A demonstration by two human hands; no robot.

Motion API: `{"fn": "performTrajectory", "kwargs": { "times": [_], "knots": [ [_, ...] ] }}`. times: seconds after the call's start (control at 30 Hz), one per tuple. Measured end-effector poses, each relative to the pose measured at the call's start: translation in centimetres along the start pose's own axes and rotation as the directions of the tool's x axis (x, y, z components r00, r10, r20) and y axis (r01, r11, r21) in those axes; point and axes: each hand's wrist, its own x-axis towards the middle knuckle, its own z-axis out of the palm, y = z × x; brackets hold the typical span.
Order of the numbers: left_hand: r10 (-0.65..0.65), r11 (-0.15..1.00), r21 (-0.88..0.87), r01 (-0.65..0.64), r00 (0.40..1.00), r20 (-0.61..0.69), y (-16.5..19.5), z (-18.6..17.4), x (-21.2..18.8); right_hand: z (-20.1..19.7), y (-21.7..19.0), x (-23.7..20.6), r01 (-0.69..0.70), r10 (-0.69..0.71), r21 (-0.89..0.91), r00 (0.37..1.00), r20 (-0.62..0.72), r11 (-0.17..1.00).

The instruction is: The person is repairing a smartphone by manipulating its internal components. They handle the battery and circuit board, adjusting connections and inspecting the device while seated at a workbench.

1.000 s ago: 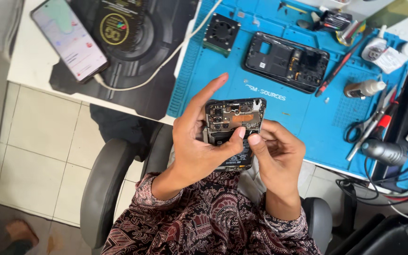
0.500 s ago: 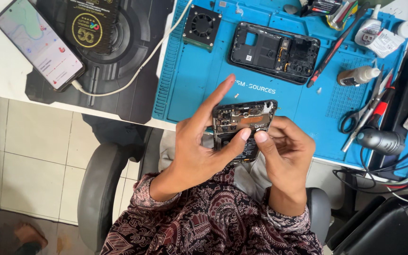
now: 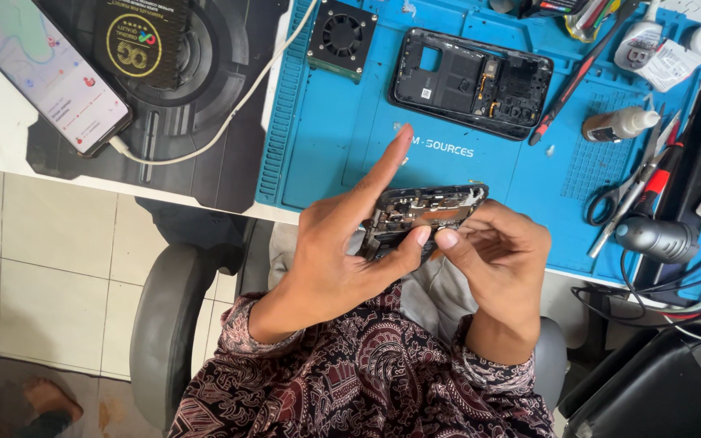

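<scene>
Both hands are closed on the opened phone [image 3: 423,217], held between them above the lap: left hand [image 3: 342,251] cradles its side, right hand [image 3: 496,251] pinches, probably, a small part. Light, stiff, fragile inside; best gripped by its edges.

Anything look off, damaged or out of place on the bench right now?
Nothing spilled or broken. The opened phone sits between the left hand and right hand, internals exposed. A second gutted phone shell lies flat on the blue mat; tools crowd its right edge.
</scene>
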Motion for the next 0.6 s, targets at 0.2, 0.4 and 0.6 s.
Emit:
{"fn": "performTrajectory", "kwargs": {
  "times": [0.2, 0.4, 0.6],
  "knots": [
    [0.075, 0.997, 0.025, -0.076, 0.996, 0.049, -0.4, -0.3, 0.5, -0.6, 0.0, 0.3, -0.018, 0.019, -0.035, 1.0, 0.012, 0.999],
    [0.024, 0.999, 0.03, -0.027, 0.996, 0.09, -0.8, -0.5, 0.7, -1.2, 0.3, 0.4, -0.04, 0.042, -0.054, 0.998, 0.036, 0.998],
    [0.009, 0.999, 0.037, -0.013, 0.995, 0.094, -1.1, -0.6, 0.8, -1.8, 0.8, 0.7, -0.038, 0.04, -0.044, 0.998, 0.054, 0.998]
  ]
}}
